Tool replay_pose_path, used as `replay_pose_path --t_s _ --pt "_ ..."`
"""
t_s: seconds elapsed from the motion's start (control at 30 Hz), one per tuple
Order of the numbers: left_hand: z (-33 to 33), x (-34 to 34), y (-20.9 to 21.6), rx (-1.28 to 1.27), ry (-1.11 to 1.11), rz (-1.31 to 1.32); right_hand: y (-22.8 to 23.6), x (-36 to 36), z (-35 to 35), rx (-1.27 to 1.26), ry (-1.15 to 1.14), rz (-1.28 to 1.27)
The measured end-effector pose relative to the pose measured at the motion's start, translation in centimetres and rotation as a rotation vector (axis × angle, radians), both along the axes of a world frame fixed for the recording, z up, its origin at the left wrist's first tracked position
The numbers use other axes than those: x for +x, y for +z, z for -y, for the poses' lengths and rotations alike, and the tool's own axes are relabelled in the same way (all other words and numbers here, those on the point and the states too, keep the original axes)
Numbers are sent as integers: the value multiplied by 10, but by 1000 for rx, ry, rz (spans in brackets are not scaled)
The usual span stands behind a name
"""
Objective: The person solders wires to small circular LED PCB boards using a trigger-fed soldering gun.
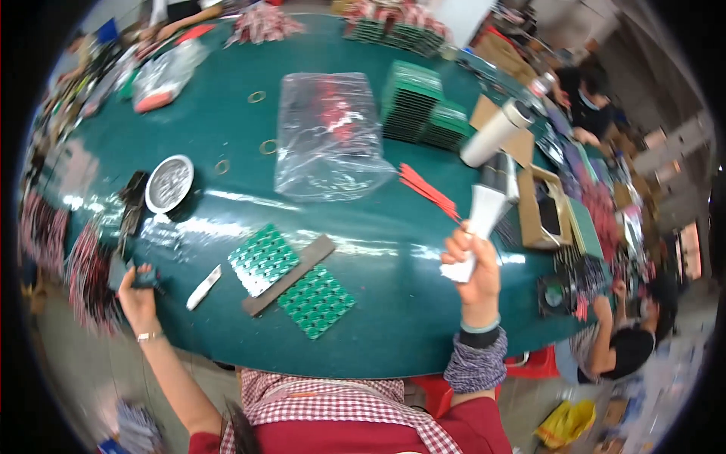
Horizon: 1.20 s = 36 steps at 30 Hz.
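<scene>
On the right, my right hand (478, 266) is closed around the white handle of what looks like a wide brush (488, 206), its dark end pointing away from me. My left hand (138, 297), at the table's left edge, has its fingers curled by a small dark, bluish object that I cannot make out. A white utility knife (203, 287) lies to the right of that hand. Between my hands are two green circuit board panels, one farther away (265, 259) and one nearer (316, 301). A brown flat strip (290, 275) rests slantwise between them.
A clear plastic bag (329, 144) with something red lies mid-table. Beyond stand stacked green boards (411, 98). At right are a white thermos (495, 136), red strips (426, 189) and a cardboard box (546, 234). A metal bowl (169, 185) and wire bundles (92, 280) sit left. Other people work around.
</scene>
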<state>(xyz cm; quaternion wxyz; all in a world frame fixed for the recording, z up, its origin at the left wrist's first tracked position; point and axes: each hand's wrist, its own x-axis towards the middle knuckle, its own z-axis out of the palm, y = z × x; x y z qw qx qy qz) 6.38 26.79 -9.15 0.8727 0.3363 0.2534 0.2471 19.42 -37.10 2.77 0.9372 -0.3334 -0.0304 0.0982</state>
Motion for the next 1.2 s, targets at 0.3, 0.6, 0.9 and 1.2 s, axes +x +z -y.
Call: replay_pose_path --t_s 0.3,0.6,0.9,1.2 --pt "104 -13 35 528 382 -235 3 -30 -19 -2 -14 66" --pt "355 37 148 1517 -685 285 -2 -73 -101 -636 72 533" --pt "359 44 148 1895 -589 569 -2 -101 -65 -530 181 354" --pt "373 53 157 2126 -263 649 -18 -113 -76 -172 460 -171"
